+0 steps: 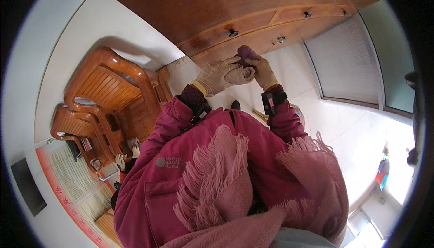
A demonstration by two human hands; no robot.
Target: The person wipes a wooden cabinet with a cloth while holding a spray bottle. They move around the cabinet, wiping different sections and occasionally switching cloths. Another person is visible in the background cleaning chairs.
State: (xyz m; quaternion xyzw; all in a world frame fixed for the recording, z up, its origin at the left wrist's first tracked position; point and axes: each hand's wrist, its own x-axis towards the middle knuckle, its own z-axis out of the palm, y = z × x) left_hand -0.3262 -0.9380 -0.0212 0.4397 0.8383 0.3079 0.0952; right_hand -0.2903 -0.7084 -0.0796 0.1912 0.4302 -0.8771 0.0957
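Observation:
Both my hands wear pale beige gloves and meet just in front of the wooden cabinet. My left hand [213,77] has its fingers closed around a rolled pale cloth [244,74]. From the other side my right hand [265,71] grips the same bundle. A dark purple cloth-like piece [247,53] pokes up between the fingers of both hands. Whether the purple piece and the pale roll are one item cannot be made out. Black bands with small boxes sit on both my wrists.
A brown wooden cabinet [253,17] with dark knobs [233,33] stands ahead. Slatted wooden armchairs [106,83] line the left wall, where another person's gloved hands [120,162] show. A framed translucent panel [346,60] is at the right, above pale floor tiles [307,94].

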